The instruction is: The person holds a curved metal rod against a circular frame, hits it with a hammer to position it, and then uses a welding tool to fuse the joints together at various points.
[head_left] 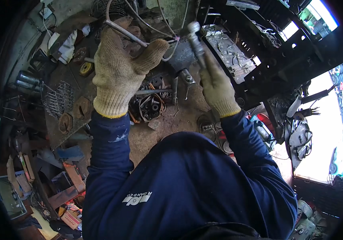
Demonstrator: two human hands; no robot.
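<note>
Both my hands wear cream knit gloves. My left hand [119, 66] is closed around a grey metal rod [128, 34], its thumb stretched to the right along it. Thin bent rods [151, 27] rise beyond the hand and meet just right of the thumb tip, where a small pinkish spot shows. My right hand [218, 86] grips a ball-peen hammer [196, 43], its rounded metal end pointing up and away from me. The hammer is close to the right of the rod joint, with a narrow gap between them. A vise-like metal block [183, 56] is partly hidden behind the hammer.
At left, a worn bench [59, 102] carries a wire spring-like rack [59, 100] and a yellow tape measure [86, 69]. Below my hands sits a bin of metal parts [151, 106]. A metal tray [229, 52] of rods lies at right, near dark steel framing [283, 68].
</note>
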